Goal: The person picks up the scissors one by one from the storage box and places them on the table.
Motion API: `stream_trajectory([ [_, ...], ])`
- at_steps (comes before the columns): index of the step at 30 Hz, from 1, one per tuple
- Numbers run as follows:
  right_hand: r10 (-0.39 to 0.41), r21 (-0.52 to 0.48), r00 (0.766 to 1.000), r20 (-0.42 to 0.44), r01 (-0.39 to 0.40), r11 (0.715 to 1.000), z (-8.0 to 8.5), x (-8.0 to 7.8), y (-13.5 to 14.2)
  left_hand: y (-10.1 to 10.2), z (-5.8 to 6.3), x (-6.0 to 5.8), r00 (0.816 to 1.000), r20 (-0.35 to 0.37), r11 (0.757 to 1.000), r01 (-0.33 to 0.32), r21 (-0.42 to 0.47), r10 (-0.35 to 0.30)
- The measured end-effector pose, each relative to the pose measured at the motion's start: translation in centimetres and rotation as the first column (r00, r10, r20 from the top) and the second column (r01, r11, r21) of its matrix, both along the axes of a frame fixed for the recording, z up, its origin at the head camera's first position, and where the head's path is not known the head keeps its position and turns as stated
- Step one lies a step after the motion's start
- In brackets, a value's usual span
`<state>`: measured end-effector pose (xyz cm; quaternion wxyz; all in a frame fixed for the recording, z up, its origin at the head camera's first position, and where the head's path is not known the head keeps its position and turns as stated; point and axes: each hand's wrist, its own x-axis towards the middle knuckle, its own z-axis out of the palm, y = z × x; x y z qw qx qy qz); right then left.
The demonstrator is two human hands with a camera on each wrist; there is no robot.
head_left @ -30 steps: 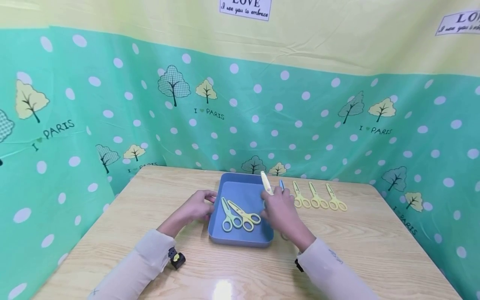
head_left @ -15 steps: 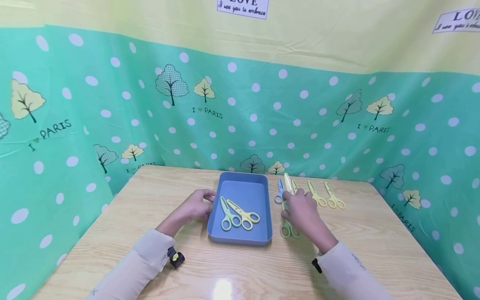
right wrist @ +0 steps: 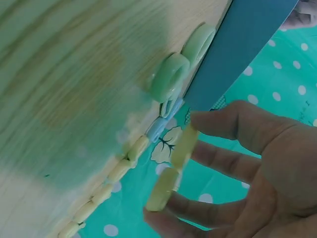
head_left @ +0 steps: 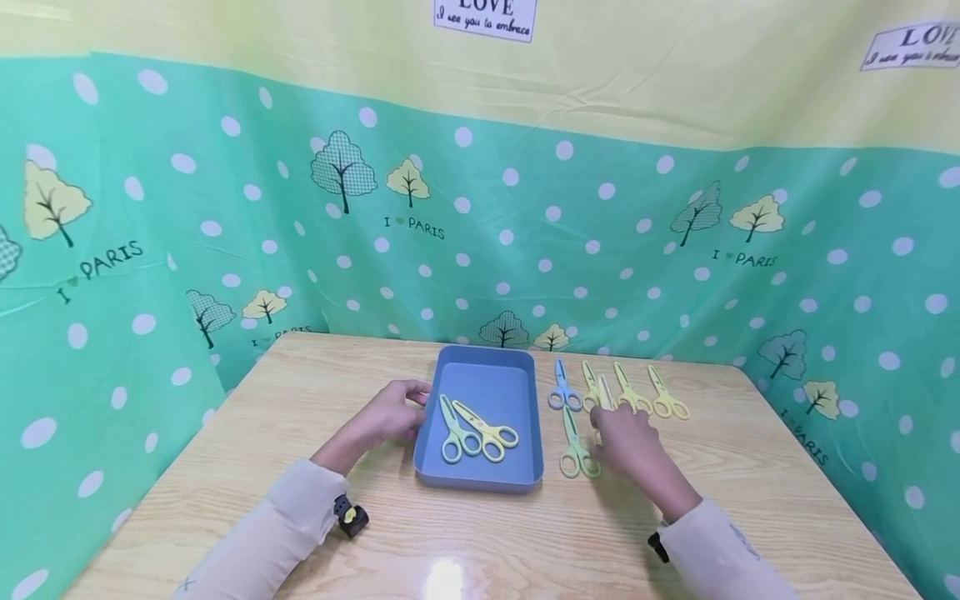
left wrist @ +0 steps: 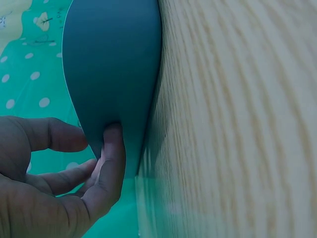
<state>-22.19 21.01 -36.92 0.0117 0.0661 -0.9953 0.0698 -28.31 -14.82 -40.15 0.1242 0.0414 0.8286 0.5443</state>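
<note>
My left hand (head_left: 392, 411) holds the left wall of a blue-grey tray (head_left: 480, 481); in the left wrist view its curled fingers (left wrist: 114, 148) touch the outer wall and the rim. Inside the tray, green scissors (head_left: 454, 427) and yellow scissors (head_left: 480, 421) lie side by side. My right hand (head_left: 630, 437) grips another pair of yellow scissors (right wrist: 166, 186) by the handle loops, above the table, its pale blade pointing away from me. Just left of that hand, green scissors (head_left: 572, 442) lie on the table.
Behind the right hand lies a row on the table (head_left: 750, 500): blue scissors (head_left: 561, 387) next to the tray, then yellow scissors (head_left: 591, 387), (head_left: 628, 387) and yellow scissors (head_left: 663, 396) farther right. A green and yellow dotted curtain (head_left: 525, 208) hangs behind the table.
My right hand has carried the yellow scissors from above the tray's right edge rightward and nearer, uncovering the blue and green scissors. The left hand stays at the tray.
</note>
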Motion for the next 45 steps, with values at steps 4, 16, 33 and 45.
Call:
stream_trajectory([
  [4, 0.010, -0.005, 0.997, 0.080, -0.009, 1.000, -0.2, 0.3, 0.4, 0.0, 0.0, 0.0, 1.000, 0.005, 1.000, -0.004, 0.008, 0.004],
  [16, 0.012, -0.045, 0.983, 0.182, -0.004, 0.999, -0.6, 0.7, 1.2, -0.1, -0.1, 0.0, 1.000, -0.009, 1.000, 0.006, 0.001, -0.006],
  [33, 0.058, -0.063, 0.978, 0.201, -0.047, 0.997, -1.3, 0.7, 1.8, -0.1, -0.2, 0.0, 1.000, 0.005, 1.000, -0.011, 0.007, 0.011],
  [45, 0.051, -0.117, 0.975, 0.217, -0.026, 0.993, -0.9, 1.0, 2.0, 0.0, 0.1, 0.2, 1.000, 0.012, 1.000, -0.005, 0.005, 0.005],
])
